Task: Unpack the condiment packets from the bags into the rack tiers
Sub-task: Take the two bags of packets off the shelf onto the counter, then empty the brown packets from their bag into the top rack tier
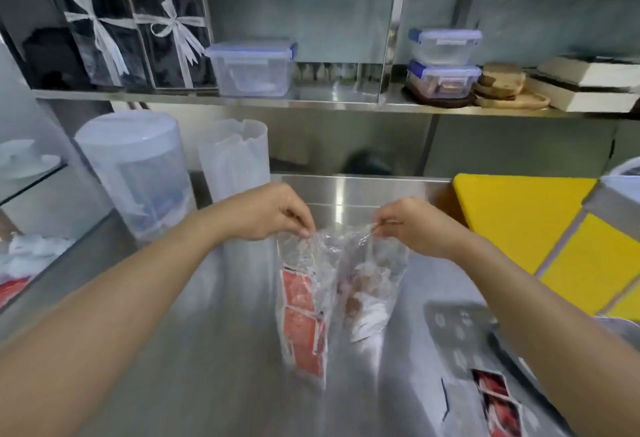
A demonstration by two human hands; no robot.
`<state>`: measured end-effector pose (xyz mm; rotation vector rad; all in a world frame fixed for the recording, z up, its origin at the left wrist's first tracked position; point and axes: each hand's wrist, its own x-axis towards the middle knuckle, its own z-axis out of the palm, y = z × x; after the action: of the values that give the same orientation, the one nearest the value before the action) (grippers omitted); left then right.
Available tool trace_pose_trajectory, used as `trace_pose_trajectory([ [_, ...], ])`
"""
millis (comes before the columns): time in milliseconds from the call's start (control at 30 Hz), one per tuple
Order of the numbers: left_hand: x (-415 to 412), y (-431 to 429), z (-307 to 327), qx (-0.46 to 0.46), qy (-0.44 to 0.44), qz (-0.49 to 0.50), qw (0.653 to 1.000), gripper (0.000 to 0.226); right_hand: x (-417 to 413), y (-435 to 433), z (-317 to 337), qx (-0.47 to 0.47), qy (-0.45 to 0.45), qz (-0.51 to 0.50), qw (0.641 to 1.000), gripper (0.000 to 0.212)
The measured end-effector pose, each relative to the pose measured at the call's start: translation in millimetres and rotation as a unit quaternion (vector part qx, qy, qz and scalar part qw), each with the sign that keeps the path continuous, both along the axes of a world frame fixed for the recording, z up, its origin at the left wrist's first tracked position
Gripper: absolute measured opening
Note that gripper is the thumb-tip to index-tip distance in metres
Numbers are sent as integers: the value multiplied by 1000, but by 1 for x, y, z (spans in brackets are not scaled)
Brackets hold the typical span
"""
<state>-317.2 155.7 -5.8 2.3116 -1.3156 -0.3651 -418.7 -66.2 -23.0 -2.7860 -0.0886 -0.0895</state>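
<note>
Pinching the top edge of a crinkled clear plastic bag, I hold it up over the bare stainless steel counter. My left hand grips the bag's left upper corner between thumb and fingertips, and my right hand does the same at its right upper corner, so the mouth is stretched between them. Red and white condiment packets hang stacked in the bag's left side; paler brownish packets fill its right side, too blurred to read.

Left of the bag the counter lies open as far as a frosted round plastic tub and a translucent jug, both behind my left forearm. Right of the bag, near the counter's edge, a bright yellow cutting board takes up the far corner. Lower right of the bag, a second clear bag with dark red packets is cut off by the frame and partly hidden under my right forearm. I cannot make out the rack tiers.
</note>
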Motion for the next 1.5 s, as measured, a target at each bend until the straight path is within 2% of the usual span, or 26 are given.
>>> trace_pose_trajectory([
  [133, -24, 9, -1, 31, 42, -34, 998, 16, -25, 9, 7, 7, 36, 29, 999, 11],
  [267, -40, 14, 4, 75, 110, -76, 988, 13, -46, 14, 25, 98, 100, 59, 988, 26],
  [333, -45, 14, 5, 105, 151, -103, 977, 14, -55, 15, 27, 140, 145, 70, 977, 23],
  [433, -48, 13, 3, 137, 190, -122, 964, 11, -61, 13, 17, 145, 217, 75, 962, 20],
  [533, -45, 9, -5, 158, 219, -115, 956, 12, -59, 9, -4, 154, 241, 51, 957, 20],
  [633, -35, 1, -16, 143, 176, -70, 971, 17, -48, 2, -28, 147, 193, -2, 970, 14],
  [733, -20, -9, -36, 106, 65, 1, 992, 17, -32, -6, -48, 107, 148, -35, 983, 8],
  [833, -6, -16, -65, 85, -34, 67, 993, 8, -15, -13, -66, 70, 123, -72, 987, 10],
  [900, 3, -18, -87, 75, -59, 111, 989, 13, -5, -16, -78, 42, 109, -99, 988, 12],
  [1200, 35, -16, -165, 47, -17, 206, 977, 15, 36, -17, -131, -6, 113, -130, 985, 15],
  [1400, 57, -20, -197, 70, 17, 197, 978, 14, 67, -23, -162, -20, 154, -115, 981, 20],
  [1500, 68, -25, -209, 111, 37, 159, 980, 15, 81, -24, -170, -20, 197, -83, 977, 21],
])
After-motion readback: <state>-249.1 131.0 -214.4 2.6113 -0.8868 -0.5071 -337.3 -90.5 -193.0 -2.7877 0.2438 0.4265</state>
